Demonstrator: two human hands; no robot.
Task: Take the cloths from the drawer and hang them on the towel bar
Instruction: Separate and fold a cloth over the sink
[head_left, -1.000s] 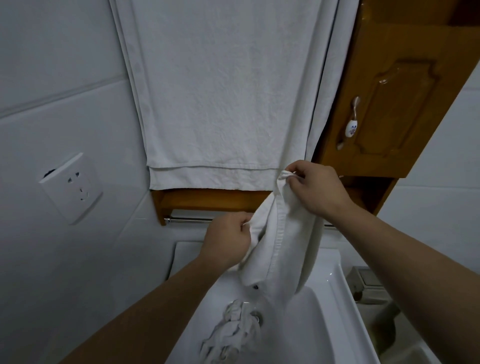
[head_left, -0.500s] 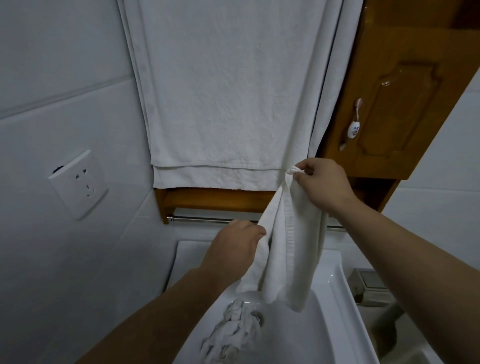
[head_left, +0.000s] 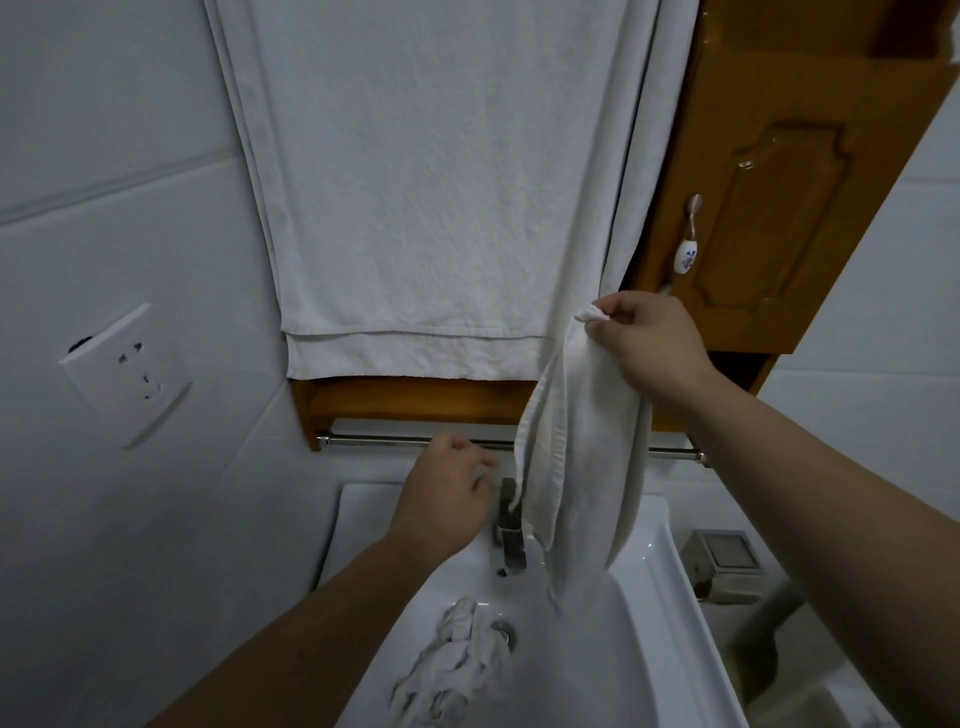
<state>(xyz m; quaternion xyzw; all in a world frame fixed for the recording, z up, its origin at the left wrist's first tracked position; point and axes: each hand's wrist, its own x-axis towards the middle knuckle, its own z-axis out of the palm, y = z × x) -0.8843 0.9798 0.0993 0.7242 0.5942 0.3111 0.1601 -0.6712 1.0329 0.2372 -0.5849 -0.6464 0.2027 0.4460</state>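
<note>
My right hand (head_left: 644, 348) pinches the top corner of a white cloth (head_left: 582, 467), which hangs down in front of the metal towel bar (head_left: 379, 441) and over the sink. My left hand (head_left: 447, 493) hovers just left of the cloth, below the bar, fingers loosely curled and holding nothing. A second crumpled white cloth (head_left: 452, 660) lies in the white sink (head_left: 649, 649) by the drain. The drawer is not in view.
A large white towel (head_left: 431, 182) hangs above the bar, over a wooden shelf (head_left: 415, 400). A wooden cabinet door (head_left: 779, 208) is at the right. A faucet (head_left: 509, 525) stands behind the cloth. A wall socket (head_left: 124, 374) is at the left.
My left hand has let go of the hanging cloth and moved slightly left. My right hand has lifted the cloth's corner up and to the right, so the cloth hangs longer.
</note>
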